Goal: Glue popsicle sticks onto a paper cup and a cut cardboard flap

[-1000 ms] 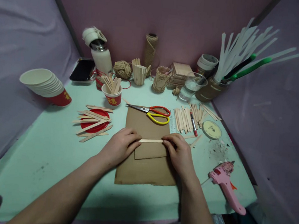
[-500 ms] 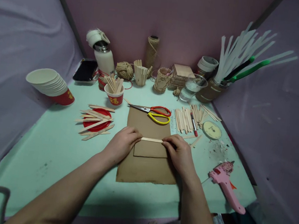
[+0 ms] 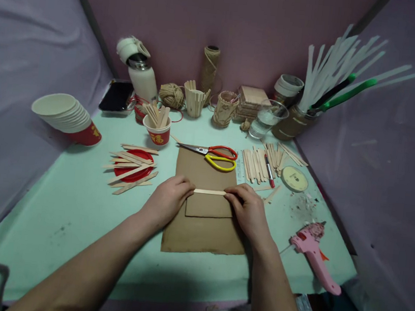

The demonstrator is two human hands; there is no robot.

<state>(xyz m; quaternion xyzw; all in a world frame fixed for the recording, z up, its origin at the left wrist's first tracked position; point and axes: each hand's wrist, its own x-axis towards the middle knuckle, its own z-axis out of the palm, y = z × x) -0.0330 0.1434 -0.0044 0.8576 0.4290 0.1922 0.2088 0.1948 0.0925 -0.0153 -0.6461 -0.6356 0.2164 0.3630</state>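
A pale wooden craft stick (image 3: 209, 192) runs level between my two hands. My left hand (image 3: 171, 195) pinches its left end, and my right hand (image 3: 248, 207) has its fingers closed on the right end. The stick lies along the upper edge of a small cardboard rectangle (image 3: 209, 208), which rests on a larger cardboard sheet (image 3: 202, 236). Whether the stick touches the cardboard, I cannot tell. Scissors (image 3: 215, 156) with one red and one yellow handle lie across the top of the sheet.
Craft sticks lie over a red plate (image 3: 148, 173) at left. At right are loose sticks (image 3: 254, 166), a pen (image 3: 269, 172), a round yellow lid (image 3: 294, 179) and a pink glue gun (image 3: 312, 250). Stacked paper cups (image 3: 66, 117), a stick-filled cup (image 3: 158, 135) and a water cup (image 3: 265, 122) stand farther back.
Both hands keep their hold on the craft stick at the small cardboard's upper edge. Only a slight shift of the whole view shows.
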